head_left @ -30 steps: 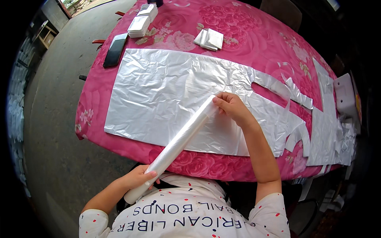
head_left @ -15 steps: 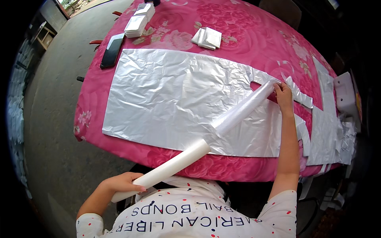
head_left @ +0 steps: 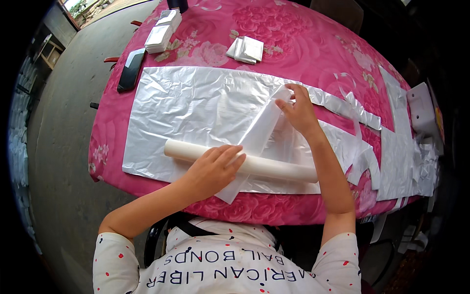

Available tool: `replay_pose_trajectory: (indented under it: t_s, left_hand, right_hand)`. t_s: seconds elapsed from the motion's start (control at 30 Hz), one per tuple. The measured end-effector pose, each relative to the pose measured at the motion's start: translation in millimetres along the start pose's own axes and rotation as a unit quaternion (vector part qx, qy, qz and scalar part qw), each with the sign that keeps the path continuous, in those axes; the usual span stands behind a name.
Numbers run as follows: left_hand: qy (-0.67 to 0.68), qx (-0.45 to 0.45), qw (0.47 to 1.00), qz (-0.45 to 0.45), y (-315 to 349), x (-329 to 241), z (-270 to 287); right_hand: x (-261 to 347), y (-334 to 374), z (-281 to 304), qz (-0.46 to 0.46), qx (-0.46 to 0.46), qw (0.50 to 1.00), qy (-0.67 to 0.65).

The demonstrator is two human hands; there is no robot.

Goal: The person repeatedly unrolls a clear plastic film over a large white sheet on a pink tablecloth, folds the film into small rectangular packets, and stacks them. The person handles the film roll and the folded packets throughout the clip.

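A white roll of plastic film (head_left: pixel 281 168) lies crosswise on large silvery plastic bags (head_left: pixel 181 108) spread over the table. My left hand (head_left: pixel 213 171) lies over the roll, its fingers bent across it. From there a loose piece of translucent plastic film (head_left: pixel 262 122) slants up to my right hand (head_left: pixel 299 111). The thumb and fingers of that hand hold the film's far end. One corner of the film hangs below the roll, near the table's front edge. My left thumb is mostly hidden.
A pink floral cloth (head_left: pixel 205 49) covers the table. At the far left lie a phone (head_left: pixel 131 71) and stacks of folded white packets (head_left: pixel 159 38). More folded packets (head_left: pixel 246 49) lie beyond the bags. Cut silvery strips (head_left: pixel 364 117) and a white plastic container (head_left: pixel 423 110) are at the right.
The roll has come from my lap side onto the bags and turned crosswise. My left hand has moved up and right with it. My right hand has moved left, holding the film.
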State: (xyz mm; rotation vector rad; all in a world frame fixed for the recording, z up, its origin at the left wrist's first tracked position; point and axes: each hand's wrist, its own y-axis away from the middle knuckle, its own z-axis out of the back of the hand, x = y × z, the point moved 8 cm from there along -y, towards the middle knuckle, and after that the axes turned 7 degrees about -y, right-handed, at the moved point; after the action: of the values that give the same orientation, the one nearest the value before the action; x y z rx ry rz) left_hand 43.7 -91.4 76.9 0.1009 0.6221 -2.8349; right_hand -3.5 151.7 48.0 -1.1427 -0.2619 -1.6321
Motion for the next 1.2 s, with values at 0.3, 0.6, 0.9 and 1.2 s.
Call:
replay_pose_trajectory:
  t_s: [0.3, 0.6, 0.9, 1.2]
  left_hand:
    - [0.098, 0.208, 0.970, -0.084, 57.7, -31.8, -48.8]
    - [0.064, 0.210, 0.973, -0.072, 65.7, -42.6, -51.7]
    - [0.053, 0.200, 0.977, -0.047, 68.2, -53.7, -56.3]
    - [0.148, 0.173, 0.971, -0.073, 62.0, -53.4, -48.9]
  right_hand:
    - [256.1, 85.6, 101.2, 0.238, 0.119, 0.858, -0.440]
    - [277.3, 109.2, 138.2, 0.166, 0.192, 0.787, -0.563]
    - [289.1, 116.9, 125.5, 0.217, 0.259, 0.723, -0.603]
    - [202.3, 93.0, 92.4, 0.051, 0.051, 0.897, -0.435]
